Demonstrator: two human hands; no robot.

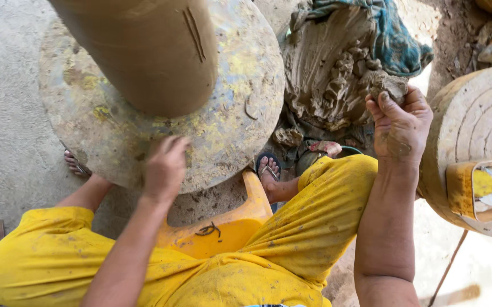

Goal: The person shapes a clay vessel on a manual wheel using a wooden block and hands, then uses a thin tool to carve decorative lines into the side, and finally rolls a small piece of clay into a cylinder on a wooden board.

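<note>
The right hand (399,122) grips clay at the lump (337,68), far right of the wheel (223,131). The left hand (165,167) lies open on the wheel's near rim, just below the tall clay cylinder (143,51).

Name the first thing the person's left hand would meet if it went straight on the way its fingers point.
Probably the clay vessel standing on the round wheel: the left hand lies on the wheel's near edge, pointing toward the vessel's base, though depth is unclear.

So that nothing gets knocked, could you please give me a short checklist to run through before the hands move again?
1. Left hand flat on the round wheel: ok.
2. Right hand gripping the wet clay heap: ok.
3. Tall clay vessel upright on the wheel: cannot tell, top out of view.
4. Feet in sandals apart from the wheel: ok.
5. Wheel turning or at rest: cannot tell.
</note>
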